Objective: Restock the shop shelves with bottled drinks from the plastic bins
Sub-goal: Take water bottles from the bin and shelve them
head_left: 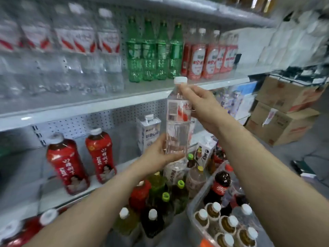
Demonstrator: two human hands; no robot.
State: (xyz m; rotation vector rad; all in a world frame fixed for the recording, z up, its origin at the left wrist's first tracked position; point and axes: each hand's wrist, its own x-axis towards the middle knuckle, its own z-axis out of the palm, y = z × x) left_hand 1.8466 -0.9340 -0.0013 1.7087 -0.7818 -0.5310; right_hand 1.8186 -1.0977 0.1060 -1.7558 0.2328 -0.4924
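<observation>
Water bottle: a clear water bottle (178,111) with a white cap (180,80) is held upright in mid-air in both hands. It is in front of the upper shelf (89,107), with the cap level with that shelf's front edge.
Left hand: the left hand (158,155) grips the bottle's lower body from the left, fingers wrapped round it.
Right hand: the right hand (201,106) grasps the label and shoulder from the right, one fingertip just under the cap.
Upper shelf: rows of clear bottles (80,50) with red-and-white labels fill the left end. Four green bottles (153,50) stand mid-shelf, and red-labelled bottles (210,56) stand toward the right end.
Lower shelf: two red tea bottles (67,163) with white caps stand near the front edge — a white carton (148,132) sits further back, just left of the held bottle.
Plastic bin: a clear plastic bin (194,207) below the right forearm holds white-capped bottles of brown drink, with a cola bottle (220,186) at its far end.
Beside the bin: more bottles with green, yellow and white caps are packed below the hands.
Background: cardboard boxes (284,113) are stacked beyond the shelves' right end.
</observation>
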